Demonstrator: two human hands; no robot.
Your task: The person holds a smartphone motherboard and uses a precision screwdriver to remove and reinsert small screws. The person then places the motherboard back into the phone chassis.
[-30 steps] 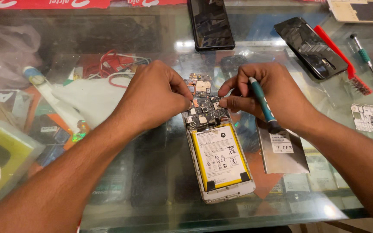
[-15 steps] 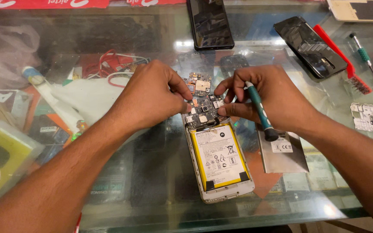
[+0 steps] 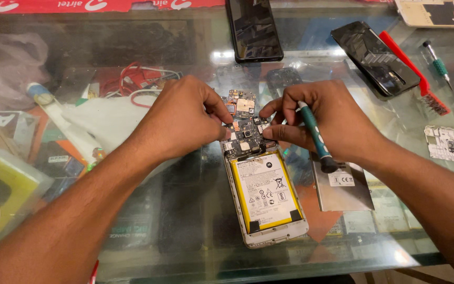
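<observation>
Head view, circuit board point(image 3: 246, 134) between both hands' point(image 3: 185, 118) fingertips, seemingly pinched, right grip holding screwdriver point(image 3: 313, 138)

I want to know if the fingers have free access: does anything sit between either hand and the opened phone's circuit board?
Nothing visible does. The left hand and right hand both have fingertips already on the circuit board, at its opposite edges. The teal screwdriver lies tucked in the right hand, off the board.

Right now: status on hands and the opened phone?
Left hand and right hand both on circuit board. Right hand holds teal screwdriver. Opened phone flat, battery exposed. Nothing blocking.
</observation>
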